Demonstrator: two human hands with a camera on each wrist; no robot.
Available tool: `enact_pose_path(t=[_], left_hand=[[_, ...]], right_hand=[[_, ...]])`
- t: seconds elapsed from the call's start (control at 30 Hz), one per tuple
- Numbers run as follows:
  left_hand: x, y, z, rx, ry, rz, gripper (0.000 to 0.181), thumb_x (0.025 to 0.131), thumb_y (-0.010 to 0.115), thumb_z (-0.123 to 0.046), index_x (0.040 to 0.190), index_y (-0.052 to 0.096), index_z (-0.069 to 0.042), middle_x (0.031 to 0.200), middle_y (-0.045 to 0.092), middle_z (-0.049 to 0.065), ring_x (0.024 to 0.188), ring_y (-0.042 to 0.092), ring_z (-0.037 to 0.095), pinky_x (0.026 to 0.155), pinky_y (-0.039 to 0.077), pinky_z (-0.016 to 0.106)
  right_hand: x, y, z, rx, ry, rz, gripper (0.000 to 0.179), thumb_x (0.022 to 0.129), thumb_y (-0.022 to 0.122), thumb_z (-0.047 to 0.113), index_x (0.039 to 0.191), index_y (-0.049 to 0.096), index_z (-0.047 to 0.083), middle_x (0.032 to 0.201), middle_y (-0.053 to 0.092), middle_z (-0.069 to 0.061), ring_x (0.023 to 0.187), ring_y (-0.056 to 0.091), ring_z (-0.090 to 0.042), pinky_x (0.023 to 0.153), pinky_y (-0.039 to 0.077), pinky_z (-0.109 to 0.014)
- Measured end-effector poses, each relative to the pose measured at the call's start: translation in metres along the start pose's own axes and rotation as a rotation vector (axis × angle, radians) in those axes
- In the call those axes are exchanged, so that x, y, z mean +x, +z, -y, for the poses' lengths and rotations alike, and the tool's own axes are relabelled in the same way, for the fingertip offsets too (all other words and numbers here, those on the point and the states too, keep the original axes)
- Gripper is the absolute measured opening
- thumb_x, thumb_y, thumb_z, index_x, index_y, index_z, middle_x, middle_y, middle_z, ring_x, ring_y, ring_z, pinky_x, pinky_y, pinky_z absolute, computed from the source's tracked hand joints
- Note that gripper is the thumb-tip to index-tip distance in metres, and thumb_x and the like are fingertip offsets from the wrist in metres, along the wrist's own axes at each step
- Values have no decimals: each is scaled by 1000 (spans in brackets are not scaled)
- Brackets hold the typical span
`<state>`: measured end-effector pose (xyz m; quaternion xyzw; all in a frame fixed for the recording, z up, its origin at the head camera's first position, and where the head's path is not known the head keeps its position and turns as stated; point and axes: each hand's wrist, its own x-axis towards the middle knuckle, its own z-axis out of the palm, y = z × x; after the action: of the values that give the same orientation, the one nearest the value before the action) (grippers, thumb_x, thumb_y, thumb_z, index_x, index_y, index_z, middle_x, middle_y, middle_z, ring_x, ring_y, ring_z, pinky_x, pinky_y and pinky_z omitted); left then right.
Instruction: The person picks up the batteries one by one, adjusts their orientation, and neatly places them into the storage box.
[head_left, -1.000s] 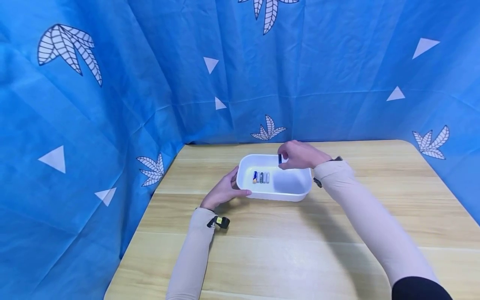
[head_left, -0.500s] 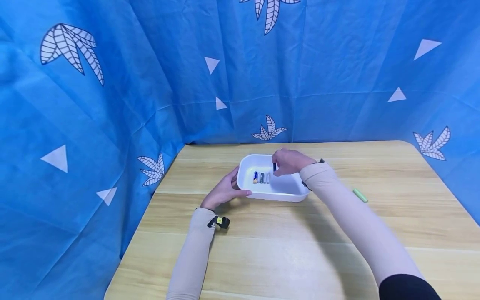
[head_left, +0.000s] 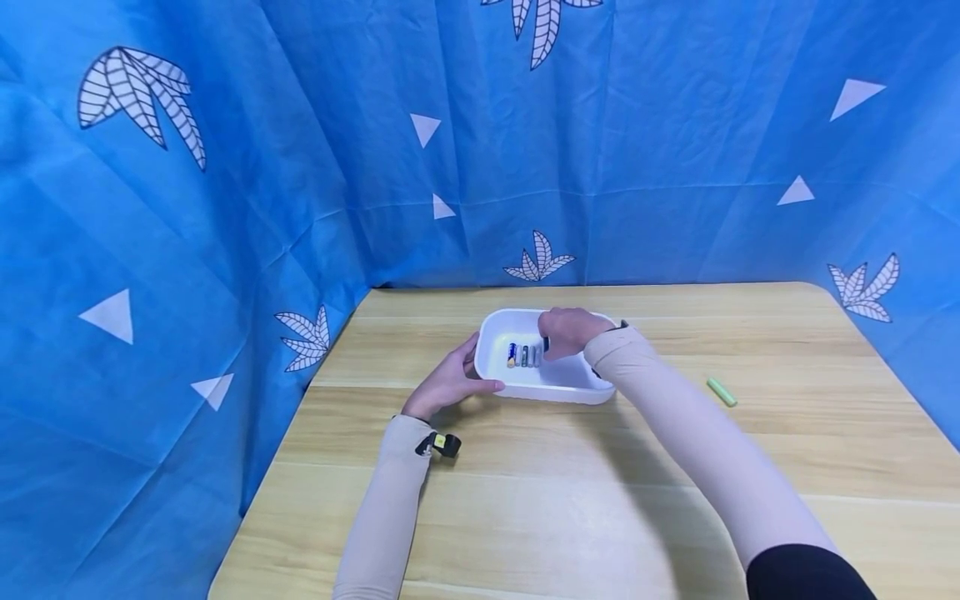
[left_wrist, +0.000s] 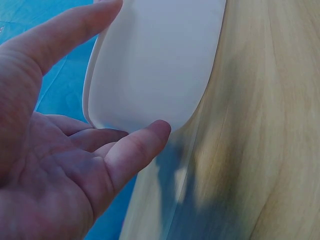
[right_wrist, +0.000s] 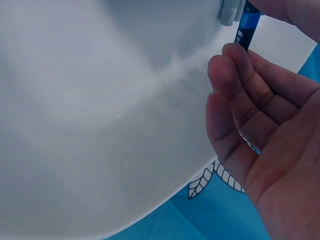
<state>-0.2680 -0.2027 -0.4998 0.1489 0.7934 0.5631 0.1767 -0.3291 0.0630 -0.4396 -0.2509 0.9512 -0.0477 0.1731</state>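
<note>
My left hand (head_left: 447,383) grips the left end of a white plastic box (head_left: 555,394), thumb at its front edge. In the left wrist view, this hand's fingers touch the box's wall (left_wrist: 155,60). My right hand (head_left: 567,330) is down inside the box, pinching a dark battery with a blue band (right_wrist: 246,27) between thumb and fingertips. Just left of it, several batteries (head_left: 526,356) lie side by side on the box floor. The leftmost battery (head_left: 512,355) is blue and orange. The fingers partly cover the held battery.
A light green cylinder (head_left: 722,392), battery-like, lies on the wooden table (head_left: 525,500) right of the box, beyond my right forearm. A blue curtain (head_left: 637,167) with leaf prints hangs behind the table and along its left side.
My right hand has moved left and down into the box with the battery, close to the row. The green cylinder has come into sight beside the forearm. My left hand keeps its place.
</note>
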Motion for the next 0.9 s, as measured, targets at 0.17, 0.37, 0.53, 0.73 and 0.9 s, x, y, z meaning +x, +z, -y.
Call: enact_pose_path(t=[0.17, 0.37, 0.53, 0.73, 0.9], left_hand=[[-1, 0, 0, 4, 25, 8, 120, 75, 94, -35, 167, 17, -25, 166, 41, 5, 153, 41, 27, 127, 33, 50], [-2, 0, -3, -21, 57, 30, 116, 79, 91, -25, 167, 16, -21, 165, 42, 8, 153, 42, 29, 126, 37, 48], [-2, 1, -3, -26, 51, 29, 116, 78, 92, -25, 167, 17, -22, 164, 43, 5, 153, 42, 27, 124, 39, 46], [-2, 1, -4, -15, 51, 15, 117, 77, 93, -26, 167, 18, -25, 164, 44, -1, 152, 43, 24, 126, 37, 45], [-2, 1, -4, -11, 36, 10, 117, 77, 93, -27, 167, 18, -25, 163, 45, -2, 152, 43, 24, 125, 38, 46]], right_hand=[[2, 2, 3, -15, -11, 4, 30, 85, 77, 29, 106, 67, 10, 95, 66, -4, 85, 59, -20, 73, 53, -32], [2, 4, 6, -15, 13, 16, 24, 84, 77, 26, 95, 60, 13, 85, 62, -3, 76, 56, -18, 65, 49, -30], [3, 7, 7, 8, 32, 24, 19, 80, 74, 16, 91, 59, 13, 81, 59, -3, 73, 55, -18, 62, 46, -28], [6, 9, 8, -14, 18, 18, 15, 80, 75, 16, 86, 62, 13, 78, 60, -2, 71, 55, -17, 60, 45, -27], [8, 11, 8, -32, 2, 17, 17, 79, 77, 17, 85, 62, 13, 77, 59, -1, 71, 55, -17, 60, 44, -26]])
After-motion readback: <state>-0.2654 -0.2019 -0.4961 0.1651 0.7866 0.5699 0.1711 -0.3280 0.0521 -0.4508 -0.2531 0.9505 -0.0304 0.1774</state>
